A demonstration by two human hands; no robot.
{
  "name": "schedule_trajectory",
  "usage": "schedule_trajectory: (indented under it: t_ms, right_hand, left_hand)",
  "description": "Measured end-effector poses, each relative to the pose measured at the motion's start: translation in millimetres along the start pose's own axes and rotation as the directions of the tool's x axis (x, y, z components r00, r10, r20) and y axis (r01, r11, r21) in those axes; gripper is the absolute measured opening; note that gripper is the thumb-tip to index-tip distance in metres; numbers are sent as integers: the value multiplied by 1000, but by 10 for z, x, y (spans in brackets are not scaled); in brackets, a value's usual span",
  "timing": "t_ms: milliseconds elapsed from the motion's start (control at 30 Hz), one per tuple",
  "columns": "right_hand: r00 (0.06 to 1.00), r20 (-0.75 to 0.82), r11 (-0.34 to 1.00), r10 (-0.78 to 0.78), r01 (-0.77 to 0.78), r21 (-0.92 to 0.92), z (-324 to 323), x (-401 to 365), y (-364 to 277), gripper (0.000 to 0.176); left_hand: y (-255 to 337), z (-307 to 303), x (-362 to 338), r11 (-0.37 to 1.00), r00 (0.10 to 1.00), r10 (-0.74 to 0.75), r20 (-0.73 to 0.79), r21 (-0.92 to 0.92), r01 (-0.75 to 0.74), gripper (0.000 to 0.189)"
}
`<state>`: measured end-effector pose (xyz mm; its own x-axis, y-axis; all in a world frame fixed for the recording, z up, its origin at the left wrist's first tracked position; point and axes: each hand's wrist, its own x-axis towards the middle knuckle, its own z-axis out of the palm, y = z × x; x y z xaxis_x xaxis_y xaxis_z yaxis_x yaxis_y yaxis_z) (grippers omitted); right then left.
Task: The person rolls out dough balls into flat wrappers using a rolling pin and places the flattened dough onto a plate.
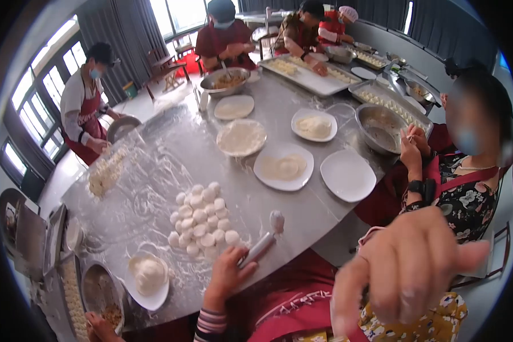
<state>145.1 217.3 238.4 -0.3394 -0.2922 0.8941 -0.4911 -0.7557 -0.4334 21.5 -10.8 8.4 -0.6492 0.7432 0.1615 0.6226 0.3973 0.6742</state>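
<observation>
My left hand (228, 275), in a striped cuff, rests at the table's near edge with its fingers closed on the grey metal end of what looks like a knife (259, 249). The knife's floury handle points away from me. Just beyond my left hand lies a cluster of small round dough pieces (200, 216). Close to the camera is my right hand (407, 268), large and raised at the lower right. Its fingers are bent and apart, and I see nothing in them.
On the floured metal table (154, 188) stand plates with dough (148, 273) and wrappers (285, 166), a bare white plate (347, 175) and filling bowls (105, 296). A co-worker sits at right (467, 171). Others work behind dumpling trays (310, 75). Another person's hand (101, 328) is lower left.
</observation>
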Motion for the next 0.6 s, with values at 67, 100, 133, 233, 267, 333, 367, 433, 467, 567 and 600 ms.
schedule_trajectory:
  t_ms: [67, 100, 133, 233, 267, 333, 367, 433, 467, 567, 600]
  right_hand:
    - [996, -30, 990, 80, -76, 117, 109, 151, 10, 61]
    - [989, -25, 967, 145, -136, 213, 117, 190, 30, 59]
    - [989, -20, 963, 150, -141, 229, 99, 179, 60, 59]
    - [997, -29, 951, 78, -66, 302, 150, 238, 135, 60]
    - [997, -28, 949, 79, -66, 307, 159, 237, 140, 60]
    - [993, -52, 951, 106, -86, 296, 165, 236, 128, 60]
    - [993, -49, 952, 108, -89, 292, 151, 239, 130, 60]
    - [998, 13, 958, 69, -69, 277, 108, 250, 145, 61]
    - [997, 19, 957, 73, -75, 279, 108, 250, 134, 61]
    - [991, -45, 961, 125, -109, 254, 131, 233, 98, 61]
    - [990, -52, 960, 133, -116, 256, 132, 237, 97, 61]
  left_hand:
    - [24, -6, -4, 999, 1000, -26, 7, -18, 26, 34]
    - [23, -19, 0, 1000, 1000, -25, -1, -16, 24, 34]
    - [20, -23, -2, 999, 999, -40, -10, -17, 40, 34]
    - [-19, 17, -15, 1000, 999, 4, -42, 0, -4, 37]
    - [-30, 18, -25, 1000, 999, 0, -44, 1, 0, 37]
    - [-38, 21, -6, 1000, 1000, -18, -25, 11, 19, 38]
    - [-38, 22, 2, 1000, 1000, -14, -27, 10, 14, 38]
    - [-36, 13, -2, 999, 999, -38, -10, 20, 38, 38]
    - [-35, 8, 7, 999, 999, -38, -18, 18, 39, 38]
    - [-20, 6, -6, 999, 999, -37, -3, 15, 37, 38]
    - [-10, 6, -8, 1000, 999, -30, -17, 7, 30, 38]
